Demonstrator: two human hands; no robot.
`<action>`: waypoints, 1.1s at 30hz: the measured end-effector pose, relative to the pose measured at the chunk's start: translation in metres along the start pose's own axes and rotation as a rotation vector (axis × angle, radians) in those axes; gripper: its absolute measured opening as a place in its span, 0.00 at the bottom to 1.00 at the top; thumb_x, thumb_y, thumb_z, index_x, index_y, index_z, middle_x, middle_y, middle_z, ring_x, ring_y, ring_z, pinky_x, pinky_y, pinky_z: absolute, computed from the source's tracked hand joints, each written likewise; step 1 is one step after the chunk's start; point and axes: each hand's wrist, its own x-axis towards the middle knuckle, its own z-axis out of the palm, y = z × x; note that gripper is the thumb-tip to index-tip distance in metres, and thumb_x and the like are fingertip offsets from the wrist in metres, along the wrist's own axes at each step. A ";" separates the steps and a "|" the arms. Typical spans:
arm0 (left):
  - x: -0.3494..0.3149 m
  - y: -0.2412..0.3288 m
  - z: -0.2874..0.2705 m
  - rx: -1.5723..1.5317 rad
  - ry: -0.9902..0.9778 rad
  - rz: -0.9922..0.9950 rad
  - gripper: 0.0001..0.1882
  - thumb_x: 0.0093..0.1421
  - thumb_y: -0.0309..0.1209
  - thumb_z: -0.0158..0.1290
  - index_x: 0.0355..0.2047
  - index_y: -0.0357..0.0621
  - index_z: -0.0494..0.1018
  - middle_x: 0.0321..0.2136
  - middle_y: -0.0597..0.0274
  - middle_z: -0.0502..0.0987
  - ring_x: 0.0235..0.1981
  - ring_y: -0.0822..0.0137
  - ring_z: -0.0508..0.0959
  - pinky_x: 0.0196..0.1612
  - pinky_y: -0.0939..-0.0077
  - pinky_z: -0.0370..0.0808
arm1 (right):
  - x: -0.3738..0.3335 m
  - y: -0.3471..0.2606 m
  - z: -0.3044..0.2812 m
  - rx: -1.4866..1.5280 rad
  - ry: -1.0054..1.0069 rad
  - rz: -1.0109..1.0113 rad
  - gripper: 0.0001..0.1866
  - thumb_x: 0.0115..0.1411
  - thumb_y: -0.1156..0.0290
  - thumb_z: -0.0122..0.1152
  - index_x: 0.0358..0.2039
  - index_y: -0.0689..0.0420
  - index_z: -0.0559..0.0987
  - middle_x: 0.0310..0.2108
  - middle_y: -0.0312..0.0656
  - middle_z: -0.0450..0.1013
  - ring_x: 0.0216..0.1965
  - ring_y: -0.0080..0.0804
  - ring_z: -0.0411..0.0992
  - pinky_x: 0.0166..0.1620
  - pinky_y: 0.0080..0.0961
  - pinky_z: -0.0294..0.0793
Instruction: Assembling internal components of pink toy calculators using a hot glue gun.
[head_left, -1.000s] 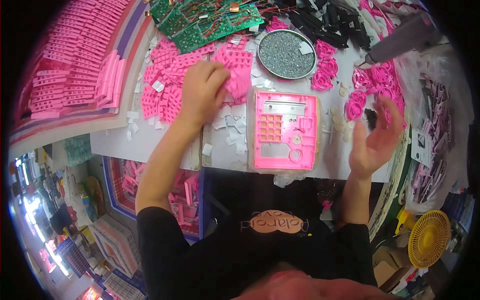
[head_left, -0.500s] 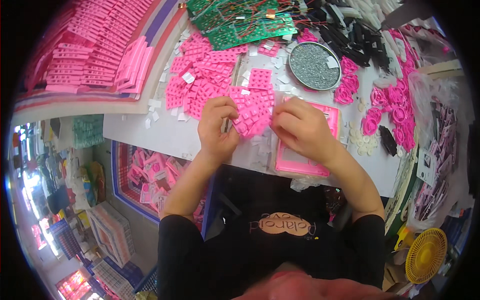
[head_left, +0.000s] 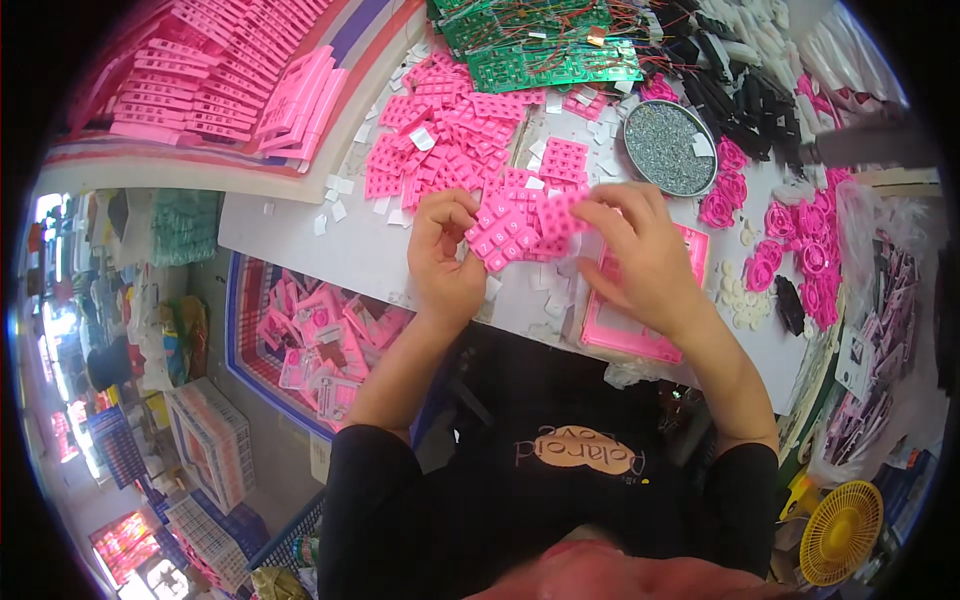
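Note:
My left hand (head_left: 445,255) is closed with its thumb and fingertips on the edge of a pink rubber keypad (head_left: 500,235), buttons facing up. My right hand (head_left: 645,250) has its fingertips at the edge of a second pink keypad (head_left: 560,214), slightly blurred, beside the first one. Its thumb hangs lower, apart from the index finger. Under my right hand lies a pink plastic casing (head_left: 628,335), partly covered by the hand. Just beyond my hands is a heap of pink keypads (head_left: 440,140), with small white pieces scattered round it.
Green circuit boards (head_left: 550,65) with wires lie at the back. A round metal dish (head_left: 672,148) holds many small metal parts. Pink coiled cords (head_left: 800,235) and black parts (head_left: 725,95) lie to the right. Stacked pink casings (head_left: 190,85) stand far left; a blue-rimmed basket (head_left: 232,340) sits below.
The view has shifted, so the table appears further right and lower. My right hand's fingers have spread, and a keypad now shows at their tips. My left hand still holds at the keypad's edge.

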 end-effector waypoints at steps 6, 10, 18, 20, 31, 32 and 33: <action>-0.017 0.031 0.022 0.039 -0.159 -0.035 0.17 0.49 0.11 0.59 0.36 0.41 0.70 0.39 0.57 0.72 0.41 0.65 0.75 0.44 0.73 0.74 | -0.022 -0.020 0.012 0.054 0.117 -0.238 0.23 0.40 0.76 0.72 0.41 0.55 0.81 0.46 0.42 0.74 0.48 0.43 0.70 0.48 0.38 0.76; -0.016 0.045 0.029 0.120 -0.283 0.101 0.16 0.46 0.14 0.61 0.35 0.42 0.73 0.35 0.56 0.75 0.38 0.59 0.76 0.42 0.68 0.75 | -0.050 -0.026 -0.012 0.227 -0.013 -0.034 0.23 0.42 0.77 0.73 0.42 0.58 0.80 0.40 0.42 0.76 0.43 0.45 0.72 0.44 0.36 0.75; -0.021 0.068 0.042 0.116 -0.644 0.046 0.19 0.46 0.18 0.66 0.39 0.41 0.74 0.43 0.51 0.77 0.45 0.53 0.78 0.47 0.63 0.75 | -0.062 -0.045 -0.045 0.292 -0.135 0.158 0.21 0.49 0.76 0.73 0.45 0.57 0.80 0.32 0.39 0.77 0.34 0.41 0.74 0.38 0.32 0.75; -0.015 0.070 0.038 0.137 -0.555 0.039 0.21 0.48 0.18 0.66 0.42 0.40 0.73 0.46 0.50 0.77 0.46 0.53 0.78 0.48 0.64 0.75 | -0.073 -0.035 -0.051 0.331 -0.189 0.316 0.17 0.52 0.75 0.71 0.43 0.57 0.80 0.31 0.39 0.77 0.30 0.38 0.74 0.35 0.32 0.74; -0.017 0.034 0.017 0.213 -0.436 -0.110 0.15 0.53 0.16 0.61 0.42 0.36 0.75 0.38 0.54 0.78 0.39 0.60 0.79 0.45 0.69 0.75 | -0.061 0.027 -0.019 0.211 -0.193 0.587 0.11 0.56 0.71 0.69 0.37 0.59 0.76 0.29 0.44 0.75 0.27 0.39 0.76 0.31 0.34 0.74; -0.017 0.033 0.017 0.215 -0.434 -0.104 0.15 0.53 0.16 0.61 0.41 0.36 0.75 0.38 0.54 0.78 0.39 0.60 0.79 0.45 0.69 0.75 | -0.063 0.027 -0.017 0.195 -0.179 0.590 0.12 0.57 0.70 0.69 0.37 0.59 0.76 0.30 0.45 0.75 0.27 0.39 0.76 0.31 0.34 0.74; -0.016 0.032 0.017 0.216 -0.433 -0.098 0.15 0.53 0.16 0.61 0.41 0.36 0.75 0.37 0.54 0.78 0.39 0.60 0.79 0.45 0.69 0.75 | -0.064 0.027 -0.016 0.179 -0.166 0.594 0.12 0.57 0.70 0.69 0.37 0.59 0.76 0.30 0.45 0.75 0.27 0.39 0.76 0.31 0.35 0.74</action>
